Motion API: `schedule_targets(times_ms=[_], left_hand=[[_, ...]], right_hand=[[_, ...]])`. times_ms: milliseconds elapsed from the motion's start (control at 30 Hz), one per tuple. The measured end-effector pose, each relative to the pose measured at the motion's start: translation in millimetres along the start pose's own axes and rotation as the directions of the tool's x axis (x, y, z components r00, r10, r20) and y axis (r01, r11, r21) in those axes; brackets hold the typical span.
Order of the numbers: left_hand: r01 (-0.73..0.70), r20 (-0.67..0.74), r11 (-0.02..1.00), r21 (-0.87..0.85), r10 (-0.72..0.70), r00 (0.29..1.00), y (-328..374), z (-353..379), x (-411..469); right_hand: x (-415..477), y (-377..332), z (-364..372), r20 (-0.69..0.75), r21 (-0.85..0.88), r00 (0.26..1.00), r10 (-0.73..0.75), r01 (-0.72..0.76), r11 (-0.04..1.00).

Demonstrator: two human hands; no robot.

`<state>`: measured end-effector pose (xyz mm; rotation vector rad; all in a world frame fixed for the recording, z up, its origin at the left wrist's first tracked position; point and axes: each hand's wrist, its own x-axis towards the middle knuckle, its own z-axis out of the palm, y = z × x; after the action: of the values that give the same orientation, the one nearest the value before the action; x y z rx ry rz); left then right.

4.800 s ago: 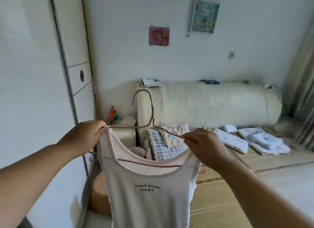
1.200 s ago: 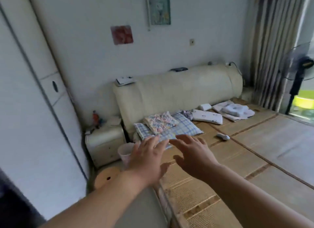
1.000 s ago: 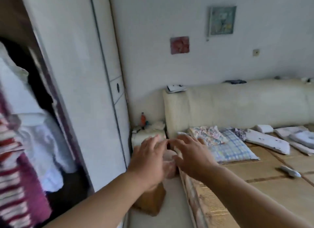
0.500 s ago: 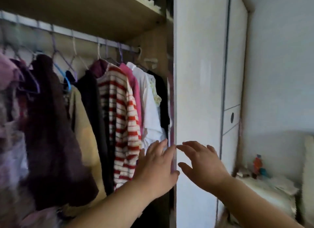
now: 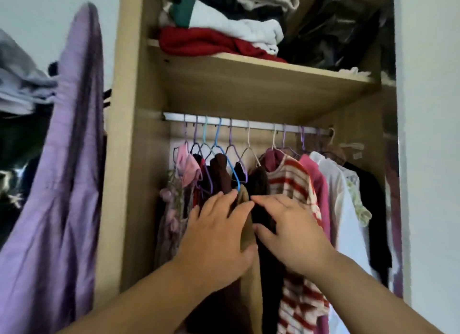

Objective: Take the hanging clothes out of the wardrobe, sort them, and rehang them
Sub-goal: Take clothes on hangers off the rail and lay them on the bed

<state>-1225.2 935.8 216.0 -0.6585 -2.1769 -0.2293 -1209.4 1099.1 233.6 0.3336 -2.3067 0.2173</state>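
The open wardrobe shows a metal rail packed with several garments on wire hangers. Among them are a pink top, a dark brown garment, a tan garment, a black garment, a red-and-white striped sweater, a magenta top, a white shirt and a black top. My left hand lies with straight fingers on the dark brown and tan garments. My right hand reaches, fingers extended, onto the black garment beside it. Neither hand holds anything.
A wooden shelf above the rail carries folded red, white and grey clothes and a black plastic bag. A purple garment hangs over the door edge on the left. The white sliding door borders the right side.
The view swung from the bed to the wardrobe and now tilts up at the rail. Both empty hands have moved from in front of the door edge onto the hanging clothes.
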Motion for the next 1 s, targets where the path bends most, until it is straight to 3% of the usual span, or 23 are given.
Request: schedule_targets(times_ms=[167, 267, 467, 767, 1000], left_hand=[[0.055, -0.078, 0.98, 0.194, -0.041, 0.996, -48, -37, 13], [0.024, -0.16, 0.936, 0.351, 0.035, 0.986, -72, -63, 29], [0.047, -0.326, 0.867, 0.496, 0.136, 0.936, -111, -107, 73], [0.102, -0.432, 0.851, 0.515, 0.155, 0.888, -126, -127, 110], [0.105, -0.431, 0.848, 0.52, 0.154, 0.889, -127, -126, 109]], right_hand=[[54, -35, 10, -0.02, 0.037, 0.994, -0.105, 0.106, 0.994], [89, -48, 16, -0.021, 0.083, 0.992, -0.125, 0.126, 0.989], [162, -67, 34, 0.026, 0.096, 0.993, -0.116, 0.113, 0.989], [281, -87, 87, 0.06, -0.003, 0.997, 0.047, -0.047, 0.999], [320, -90, 122, 0.094, 0.074, 0.981, 0.172, -0.179, 0.981]])
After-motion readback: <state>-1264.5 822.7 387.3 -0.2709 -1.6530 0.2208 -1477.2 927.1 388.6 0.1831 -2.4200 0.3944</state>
